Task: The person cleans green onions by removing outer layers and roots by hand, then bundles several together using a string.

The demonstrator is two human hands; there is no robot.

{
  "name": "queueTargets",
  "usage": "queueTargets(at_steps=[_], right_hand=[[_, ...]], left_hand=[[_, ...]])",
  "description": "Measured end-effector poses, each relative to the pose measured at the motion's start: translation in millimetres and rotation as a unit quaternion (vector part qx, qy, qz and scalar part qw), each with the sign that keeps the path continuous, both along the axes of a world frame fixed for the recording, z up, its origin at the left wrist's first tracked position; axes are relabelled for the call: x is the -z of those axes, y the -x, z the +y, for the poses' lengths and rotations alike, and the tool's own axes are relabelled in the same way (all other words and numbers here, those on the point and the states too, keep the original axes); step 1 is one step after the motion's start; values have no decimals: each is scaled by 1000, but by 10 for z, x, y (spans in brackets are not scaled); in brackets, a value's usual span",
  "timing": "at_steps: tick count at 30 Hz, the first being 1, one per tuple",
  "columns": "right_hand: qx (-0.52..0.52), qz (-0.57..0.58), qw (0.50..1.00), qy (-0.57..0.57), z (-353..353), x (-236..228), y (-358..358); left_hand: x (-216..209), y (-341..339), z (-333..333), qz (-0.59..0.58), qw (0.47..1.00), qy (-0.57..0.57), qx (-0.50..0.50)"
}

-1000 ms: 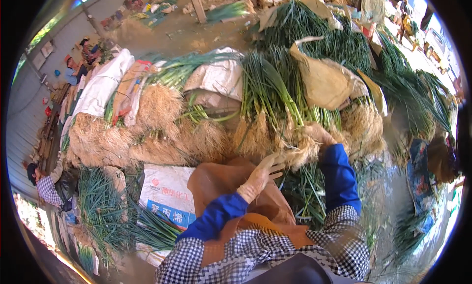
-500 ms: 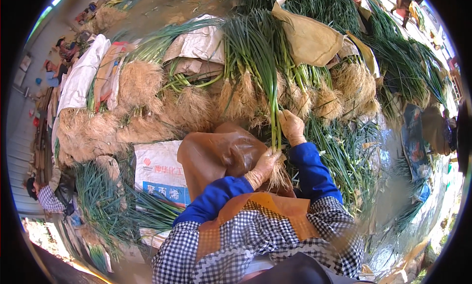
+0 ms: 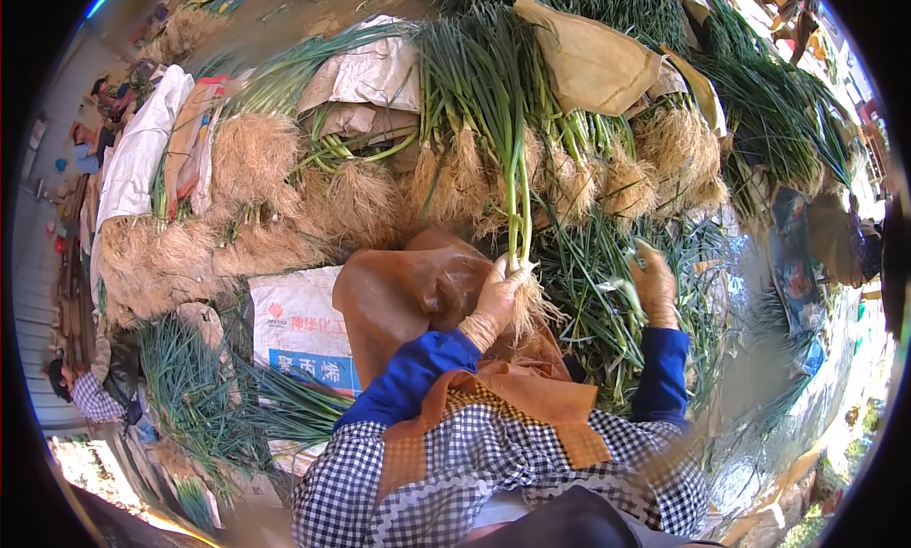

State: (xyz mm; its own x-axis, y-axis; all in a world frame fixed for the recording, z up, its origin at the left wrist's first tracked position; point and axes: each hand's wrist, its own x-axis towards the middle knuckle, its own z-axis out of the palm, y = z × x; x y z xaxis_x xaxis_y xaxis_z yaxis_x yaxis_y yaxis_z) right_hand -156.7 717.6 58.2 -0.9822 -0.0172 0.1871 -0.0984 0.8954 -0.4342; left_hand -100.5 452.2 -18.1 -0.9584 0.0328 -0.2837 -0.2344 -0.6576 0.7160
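Note:
My left hand [image 3: 492,306] is closed around the lower stalks of a few green onions [image 3: 519,202], just above their roots. Their pale, stringy root tuft [image 3: 534,306] hangs beside my fingers, and the long green leaves stretch away from me over the bunches behind. Out to the right is my right hand [image 3: 655,287], apart from the stalks, with its fingers partly spread. A pale strip of leaf [image 3: 619,290] shows close by its thumb, seemingly loose. Below both hands, a brown plastic apron [image 3: 408,297] covers my lap.
Bunches of green onions with tan roots [image 3: 256,159] lie in a row ahead, some under a tan sack [image 3: 598,64]. Leaf scraps [image 3: 598,334] pile up at right. A white printed sack [image 3: 299,311] lies left. A person in checked clothing [image 3: 95,396] is at far left.
My right hand has left the stalks and swung out to the right, over the leaf scraps. My left hand keeps its hold, shifted slightly left and farther from me.

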Motion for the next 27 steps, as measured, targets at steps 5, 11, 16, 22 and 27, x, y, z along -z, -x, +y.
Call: queueTargets(at_steps=[5,11,16,22,27], right_hand=[[-163,-148,974,50,-1534,-218,334],[-292,-107,947,84,-1555,186,-122],[-225,-476,803,278,-605,-462,-481],[-178,-344,789,476,-1129,-22,132],[-73,-255,670,693,-1921,410,232]], left_hand=[[-154,-81,76,-3,997,58,45],[140,-12,-43,-88,984,-149,31],[-63,-80,-295,-55,998,-44,3],[-187,-113,-126,-103,955,-269,64],[-398,-124,-180,-150,896,-411,78]])
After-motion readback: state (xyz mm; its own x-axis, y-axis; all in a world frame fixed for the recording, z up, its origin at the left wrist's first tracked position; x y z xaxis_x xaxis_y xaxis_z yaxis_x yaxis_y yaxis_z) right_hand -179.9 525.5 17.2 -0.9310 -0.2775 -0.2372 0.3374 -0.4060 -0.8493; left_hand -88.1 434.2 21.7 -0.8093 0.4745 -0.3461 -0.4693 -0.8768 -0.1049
